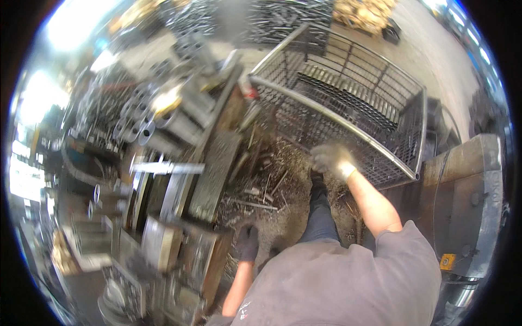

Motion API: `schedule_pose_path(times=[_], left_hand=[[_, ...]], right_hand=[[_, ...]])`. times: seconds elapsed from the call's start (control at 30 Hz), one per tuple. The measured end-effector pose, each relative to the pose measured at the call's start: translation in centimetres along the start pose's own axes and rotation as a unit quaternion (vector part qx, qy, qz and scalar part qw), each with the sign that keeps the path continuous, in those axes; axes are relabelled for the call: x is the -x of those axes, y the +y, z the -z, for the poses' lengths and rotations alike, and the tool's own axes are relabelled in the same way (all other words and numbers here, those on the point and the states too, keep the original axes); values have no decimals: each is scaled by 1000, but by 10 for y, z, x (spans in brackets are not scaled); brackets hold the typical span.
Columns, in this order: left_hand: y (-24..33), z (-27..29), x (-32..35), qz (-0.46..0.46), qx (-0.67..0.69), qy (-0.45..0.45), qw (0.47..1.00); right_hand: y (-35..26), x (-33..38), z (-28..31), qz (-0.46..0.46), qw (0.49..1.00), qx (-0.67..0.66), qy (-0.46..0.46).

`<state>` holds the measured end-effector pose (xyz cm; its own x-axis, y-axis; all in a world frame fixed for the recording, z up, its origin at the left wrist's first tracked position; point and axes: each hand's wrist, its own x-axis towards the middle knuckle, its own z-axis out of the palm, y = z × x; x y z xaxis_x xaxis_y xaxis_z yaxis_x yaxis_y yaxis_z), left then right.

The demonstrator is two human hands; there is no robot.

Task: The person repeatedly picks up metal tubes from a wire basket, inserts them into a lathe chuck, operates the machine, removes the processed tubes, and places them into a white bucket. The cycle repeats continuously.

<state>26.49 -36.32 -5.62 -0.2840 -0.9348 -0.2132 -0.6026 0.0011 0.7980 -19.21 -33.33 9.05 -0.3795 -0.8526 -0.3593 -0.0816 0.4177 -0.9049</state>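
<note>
My left hand [247,243], in a dark glove, hangs low beside the machine's front edge. No object shows in it, but its fingers are foreshortened and blurred. My right hand [329,158], in a greyish glove, reaches forward near the lower side of a wire mesh crate [331,116]. Motion smears its fingers, so I cannot tell their shape or whether they touch the crate. Inside the crate lie rows of dark metal parts [348,100]. A caliper [168,167] rests on the machine at my left, away from both hands.
Several metal tubes [179,125] are stacked on the machine bed at left. Metal shavings and scraps [261,198] litter the floor between machine and crate. A large metal block-like housing [462,206] stands close on my right. Bins of metal pieces [291,22] stand farther ahead.
</note>
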Motion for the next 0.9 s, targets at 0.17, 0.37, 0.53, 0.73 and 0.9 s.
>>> schedule_pose_path(times=[0.17, 0.37, 0.53, 0.73, 0.9], left_hand=[[277, -158, -277, -291, -46, -7, 955], [401, -318, -640, -278, -451, 107, 841], [452, -366, -797, -101, -556, 47, 824], [471, -378, -813, -95, -543, 32, 833], [471, -379, -816, -101, -538, 34, 836]], right_hand=[[20, -164, 195, 3, 970, -207, 129], [191, -377, 358, -155, 813, -510, 235], [299, -504, 423, -125, 707, -617, 323], [391, -646, 471, -124, 520, -731, 423], [444, -718, 490, 5, 337, -858, 388]])
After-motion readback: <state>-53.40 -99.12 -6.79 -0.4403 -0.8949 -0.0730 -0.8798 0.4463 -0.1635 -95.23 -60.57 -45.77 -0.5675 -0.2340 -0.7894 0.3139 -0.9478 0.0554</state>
